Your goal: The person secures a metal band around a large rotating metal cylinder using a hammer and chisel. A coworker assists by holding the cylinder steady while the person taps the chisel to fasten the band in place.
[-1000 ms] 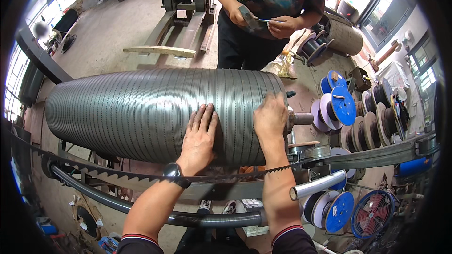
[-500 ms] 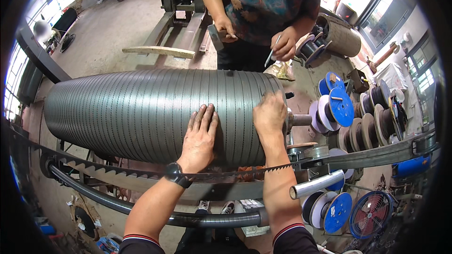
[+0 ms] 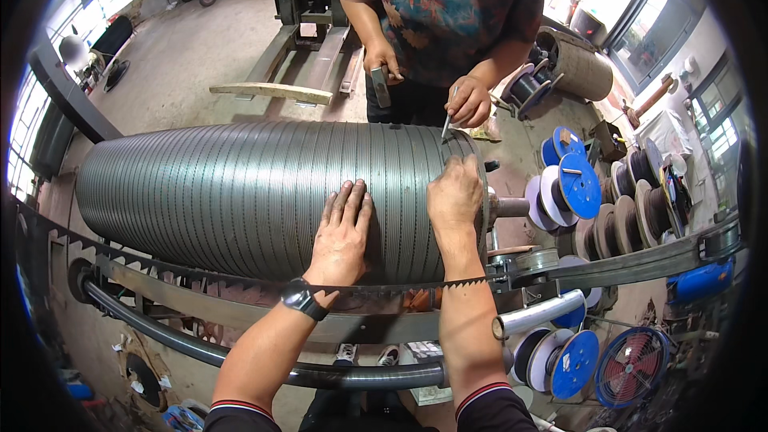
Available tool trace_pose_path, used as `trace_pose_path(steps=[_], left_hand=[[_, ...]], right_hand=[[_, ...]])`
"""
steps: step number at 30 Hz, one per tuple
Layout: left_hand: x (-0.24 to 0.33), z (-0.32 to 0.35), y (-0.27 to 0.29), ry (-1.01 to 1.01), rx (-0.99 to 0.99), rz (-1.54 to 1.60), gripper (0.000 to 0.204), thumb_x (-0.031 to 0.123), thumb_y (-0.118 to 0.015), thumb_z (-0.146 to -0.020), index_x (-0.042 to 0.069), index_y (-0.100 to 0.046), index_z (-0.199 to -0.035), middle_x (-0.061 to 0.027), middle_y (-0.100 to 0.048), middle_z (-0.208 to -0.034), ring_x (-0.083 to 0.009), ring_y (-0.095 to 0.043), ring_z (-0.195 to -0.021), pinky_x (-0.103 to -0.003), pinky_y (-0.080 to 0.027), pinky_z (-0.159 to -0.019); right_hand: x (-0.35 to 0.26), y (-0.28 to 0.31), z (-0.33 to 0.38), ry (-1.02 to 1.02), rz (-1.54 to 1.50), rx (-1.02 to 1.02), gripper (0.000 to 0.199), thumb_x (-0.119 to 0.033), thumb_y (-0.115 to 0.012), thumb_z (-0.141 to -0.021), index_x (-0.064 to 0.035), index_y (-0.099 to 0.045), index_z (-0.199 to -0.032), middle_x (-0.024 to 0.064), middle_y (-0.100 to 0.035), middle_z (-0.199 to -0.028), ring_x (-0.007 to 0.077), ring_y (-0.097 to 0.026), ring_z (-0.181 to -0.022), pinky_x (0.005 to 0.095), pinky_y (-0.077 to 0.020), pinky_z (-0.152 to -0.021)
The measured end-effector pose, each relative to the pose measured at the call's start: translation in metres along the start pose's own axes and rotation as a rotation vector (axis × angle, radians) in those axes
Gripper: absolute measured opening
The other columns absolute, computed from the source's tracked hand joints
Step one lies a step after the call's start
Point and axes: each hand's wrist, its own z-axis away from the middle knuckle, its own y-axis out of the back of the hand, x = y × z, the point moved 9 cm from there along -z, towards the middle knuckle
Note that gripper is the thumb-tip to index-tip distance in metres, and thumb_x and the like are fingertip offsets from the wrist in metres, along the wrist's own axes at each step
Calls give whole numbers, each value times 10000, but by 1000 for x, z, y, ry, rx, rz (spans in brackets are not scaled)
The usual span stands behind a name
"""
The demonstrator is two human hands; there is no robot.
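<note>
A large grey cylinder [image 3: 232,192] wound with fine ribbed metal bands lies crosswise before me. My left hand [image 3: 342,228] rests flat on its near side, fingers stretched out. At the cylinder's right end my right hand [image 3: 456,198] is closed against the surface; whatever its fingers hold is hidden. Across from me a person holds a hammer [image 3: 379,86] in one hand. That person's other hand [image 3: 470,102] grips a slim metal punch or chisel [image 3: 446,125], its tip down at the cylinder's right end, just beyond my right hand.
A toothed metal strip [image 3: 200,278] crosses by my wrists, with a dark curved pipe [image 3: 240,362] below. A short shiny tube [image 3: 540,314] sits right of my forearm. Blue-sided spools [image 3: 579,182] and a fan [image 3: 632,364] stand at right; forklift forks [image 3: 326,60] lie beyond.
The person opposite has brought the punch or chisel down onto the cylinder's end and lowered the hammer slightly. My right hand has shifted slightly left; my left hand stays in place.
</note>
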Motion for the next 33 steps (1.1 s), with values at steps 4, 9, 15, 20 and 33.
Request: trace_pose_path(steps=[4, 9, 15, 20, 33], left_hand=[[-3, 2, -2, -4, 33, -11, 1191, 132, -962, -532, -24, -373, -1555, -193, -293, -1678, -387, -251, -1579, -528, -246, -1303], [-5, 2, -6, -25, 86, -80, 1179, 135, -956, -536, -25, -381, -1553, -194, -298, -1677, -385, -255, -1578, -525, -245, -1304], [0, 1, -8, -34, 62, -39, 1190, 152, -955, -545, -28, -367, -1564, -193, -282, -1688, -385, -242, -1584, -523, -224, -1310], [-4, 3, -7, -32, 73, -46, 1187, 148, -954, -547, -29, -367, -1563, -197, -276, -1689, -388, -238, -1584, -522, -221, -1311], [-3, 3, -1, -36, 44, 18, 1130, 113, -926, -586, -39, -371, -1559, -210, -289, -1680, -404, -251, -1576, -526, -229, -1305]], right_hand=[[11, -4, 6, -17, 7, 25, 132, 11, -628, -849, 56, -717, -937, 232, -621, -1046, 454, -704, -903, 523, -583, -814], [3, -6, -3, -5, 23, 9, 129, 7, -630, -852, 52, -720, -933, 226, -625, -1054, 452, -709, -906, 531, -581, -821], [12, -8, -5, 2, 21, 105, 128, 11, -605, -861, 39, -724, -901, 232, -629, -1024, 459, -700, -876, 555, -564, -795], [9, -6, -4, -14, 1, 93, 137, 12, -590, -863, 33, -723, -887, 233, -630, -1009, 466, -693, -888, 558, -556, -818], [14, -14, -10, -15, 2, 80, 88, 1, -659, -782, 36, -722, -833, 226, -643, -1014, 462, -694, -906, 550, -552, -832]])
